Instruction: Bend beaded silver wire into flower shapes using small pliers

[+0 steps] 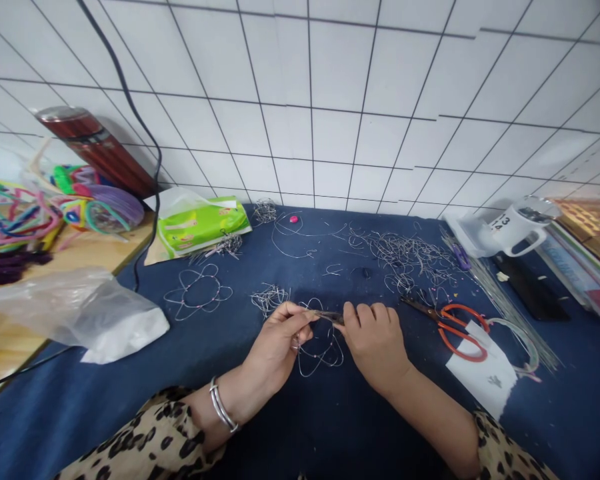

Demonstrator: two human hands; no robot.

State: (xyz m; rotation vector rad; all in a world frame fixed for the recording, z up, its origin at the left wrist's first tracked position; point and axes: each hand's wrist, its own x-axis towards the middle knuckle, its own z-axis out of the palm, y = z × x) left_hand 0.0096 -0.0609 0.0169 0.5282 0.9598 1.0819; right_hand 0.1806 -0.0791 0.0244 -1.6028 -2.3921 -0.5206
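Note:
My left hand pinches a thin wire flower frame, whose loops hang below and between my hands. In my right hand is a pair of small dark pliers, its jaws pointing left and touching the wire near my left fingertips. My right fingers wrap round the handles and hide most of them. A second wire flower lies flat on the blue cloth to the left. Just behind my left hand sits a small heap of wire pieces.
Orange-handled scissors lie on the right by white paper. Farther back are tangled wires, a mug and a dark phone. At left are a green tissue pack, a plastic bag and a red flask.

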